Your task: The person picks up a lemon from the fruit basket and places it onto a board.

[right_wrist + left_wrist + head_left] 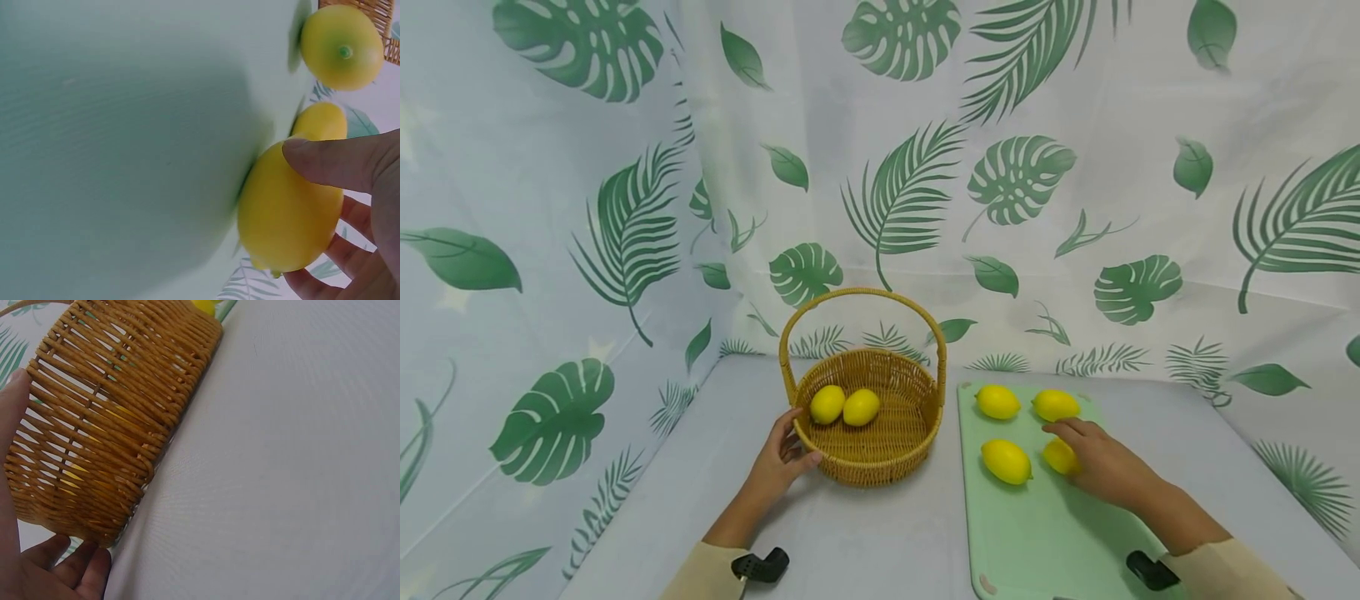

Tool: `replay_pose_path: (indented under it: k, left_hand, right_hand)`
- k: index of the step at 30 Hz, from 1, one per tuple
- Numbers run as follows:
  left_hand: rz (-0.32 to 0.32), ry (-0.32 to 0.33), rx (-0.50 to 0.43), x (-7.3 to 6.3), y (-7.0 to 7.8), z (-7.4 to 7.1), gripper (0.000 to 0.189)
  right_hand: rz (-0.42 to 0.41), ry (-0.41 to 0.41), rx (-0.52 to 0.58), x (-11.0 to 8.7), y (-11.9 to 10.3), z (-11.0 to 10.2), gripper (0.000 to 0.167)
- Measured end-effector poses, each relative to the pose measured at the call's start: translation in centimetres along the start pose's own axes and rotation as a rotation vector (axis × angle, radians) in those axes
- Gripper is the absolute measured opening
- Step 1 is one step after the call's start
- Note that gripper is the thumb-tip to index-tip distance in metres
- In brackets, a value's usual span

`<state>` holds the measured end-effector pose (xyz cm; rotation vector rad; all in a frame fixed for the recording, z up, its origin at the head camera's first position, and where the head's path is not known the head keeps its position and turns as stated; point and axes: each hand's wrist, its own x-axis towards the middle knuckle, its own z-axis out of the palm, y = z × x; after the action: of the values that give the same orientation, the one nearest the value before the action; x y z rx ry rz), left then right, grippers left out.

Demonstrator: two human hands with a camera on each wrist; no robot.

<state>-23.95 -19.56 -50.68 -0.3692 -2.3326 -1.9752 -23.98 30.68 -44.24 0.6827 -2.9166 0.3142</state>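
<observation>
My left hand (777,463) holds the near left side of a round wicker basket (874,473), thumb at the rim and fingers round the wall. Two yellow lemons (861,407) lie inside the basket, by its left wall. On the right, my right hand (1108,465) grips a lemon (290,215) on the light green cutting board (1022,533), its thumb on one side and fingers curled round the other. In the head view the hand partly covers that lemon. Three more lemons lie on the board: one nearer the basket (1007,462) and two behind (997,402).
The basket's tall arched handle (863,292) stands upright over it. A pale grey-white cloth (910,542) covers the table. Behind and to the left hang white curtains (820,108) printed with green leaves.
</observation>
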Motion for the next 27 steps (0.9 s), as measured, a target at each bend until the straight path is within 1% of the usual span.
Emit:
replay_pose_path:
  k: [4, 8, 11, 14, 19, 27]
  left_hand:
    - [0.009, 0.017, 0.011, 0.1, -0.6, 0.0, 0.081]
    - [0.016, 0.023, 0.013, 0.1, -0.7, 0.0, 0.082]
    - [0.007, 0.024, 0.016, 0.1, -0.6, 0.1, 0.083]
    - [0.003, 0.024, 0.019, 0.1, -0.7, 0.1, 0.083]
    - [0.013, 0.020, 0.015, 0.3, -0.9, 0.0, 0.082]
    - [0.005, 0.030, 0.018, 0.2, -0.9, 0.0, 0.083]
  right_hand:
    - [-0.036, 0.026, -0.010, 0.2, -0.4, -0.2, 0.061]
    - [-0.085, 0.052, -0.017, 0.6, -1.0, -0.2, 0.052]
    - [-0.089, 0.057, -0.035, 0.7, -1.3, -0.2, 0.046]
    - [-0.073, 0.047, -0.053, 0.8, -1.5, -0.4, 0.043]
    - [-0.027, 0.009, -0.064, 0.9, -1.2, -0.4, 0.041]
    - [0.043, -0.060, -0.118, 0.8, -0.4, -0.2, 0.047]
